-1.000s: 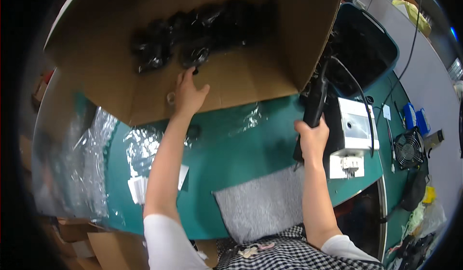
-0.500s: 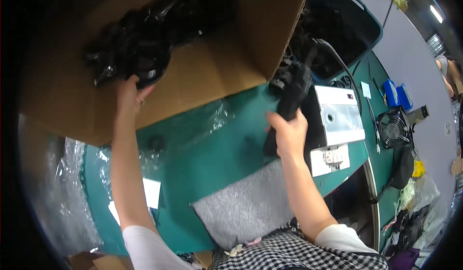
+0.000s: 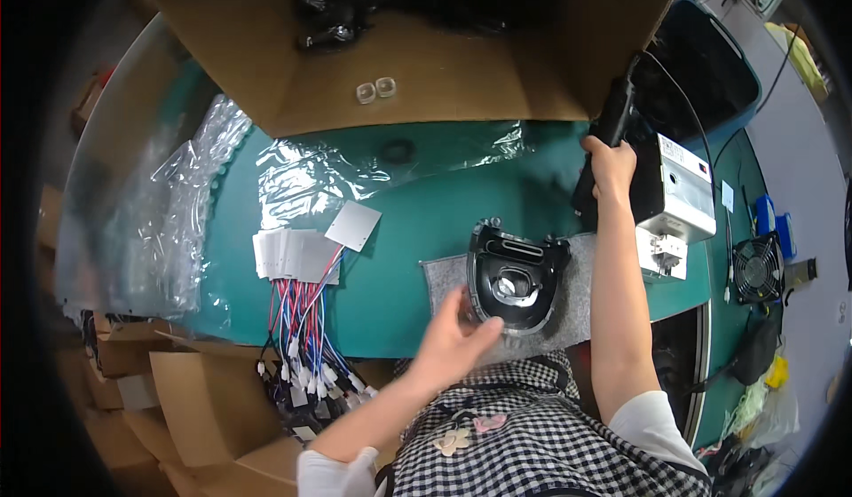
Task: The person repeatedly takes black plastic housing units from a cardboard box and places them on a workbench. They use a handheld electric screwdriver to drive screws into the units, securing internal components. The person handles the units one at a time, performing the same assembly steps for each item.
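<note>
A black plastic housing (image 3: 519, 286) with a rounded outline and shiny inner opening lies on a grey felt mat (image 3: 570, 319) at the table's near edge. My left hand (image 3: 451, 342) is at the housing's lower left edge, its thumb and fingers apart; whether it touches the rim I cannot tell. My right hand (image 3: 612, 167) is wrapped around a long black electric screwdriver (image 3: 614, 117), whose cord leaves the upper end. This tool stands tilted beside a white box-shaped device (image 3: 685, 186), and its lower end is partly hidden.
A large cardboard box (image 3: 426, 102) with black bagged parts and two small clear pieces stands at the back. Clear plastic film (image 3: 306, 177) and wired white plates (image 3: 297, 256) lie left. A dark bin (image 3: 710, 71) and a black fan (image 3: 759, 266) are on the right.
My left hand has come back from inside the cardboard box to the mat, where the black housing now lies. My right hand still grips the screwdriver. The view has shifted.
</note>
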Motion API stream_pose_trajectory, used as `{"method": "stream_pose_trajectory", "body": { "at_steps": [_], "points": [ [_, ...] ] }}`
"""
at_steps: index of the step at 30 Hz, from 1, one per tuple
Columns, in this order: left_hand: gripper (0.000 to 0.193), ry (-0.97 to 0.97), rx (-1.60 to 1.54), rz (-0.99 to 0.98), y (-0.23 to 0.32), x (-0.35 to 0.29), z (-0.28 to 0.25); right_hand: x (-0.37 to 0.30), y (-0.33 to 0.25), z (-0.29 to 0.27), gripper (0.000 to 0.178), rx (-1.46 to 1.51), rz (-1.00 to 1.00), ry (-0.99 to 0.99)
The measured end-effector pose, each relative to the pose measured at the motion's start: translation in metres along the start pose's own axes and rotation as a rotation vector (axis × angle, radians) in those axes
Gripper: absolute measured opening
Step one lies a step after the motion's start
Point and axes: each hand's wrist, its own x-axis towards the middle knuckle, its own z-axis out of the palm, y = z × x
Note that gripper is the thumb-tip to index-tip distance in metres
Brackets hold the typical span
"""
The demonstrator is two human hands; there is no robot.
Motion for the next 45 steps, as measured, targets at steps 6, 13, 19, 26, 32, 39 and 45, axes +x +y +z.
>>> {"method": "stream_pose_trajectory", "body": {
  "at_steps": [6,13,19,26,32,39,45],
  "points": [
    [0.017,0.408,0.53,0.413,0.084,0.163,-0.106,-0.023,-0.023,-0.014,0.02,0.299,0.139,-0.209],
    [0.029,0.683,0.86,0.187,0.044,0.359,-0.189,-0.059,-0.061,-0.053,0.049,0.516,-0.087,-0.059],
    [0.02,0.577,0.331,0.188,0.063,0.328,-0.191,-0.046,-0.049,-0.021,0.043,-0.511,-0.223,-0.199],
    [0.035,0.317,0.199,0.062,0.089,0.246,-0.199,-0.007,-0.01,-0.002,0.04,-0.771,0.149,-0.292],
    [0.02,0.357,0.068,0.306,0.099,0.191,-0.169,-0.08,-0.081,-0.051,0.021,-0.254,-0.165,-0.359],
    [0.014,-0.208,0.177,0.281,0.067,0.077,-0.041,-0.147,-0.032,-0.147,0.027,0.239,0.567,-0.987],
    [0.015,-0.021,0.939,0.852,0.038,0.06,0.014,-0.151,0.009,-0.142,0.039,-0.452,0.041,-0.69]
  ]
}}
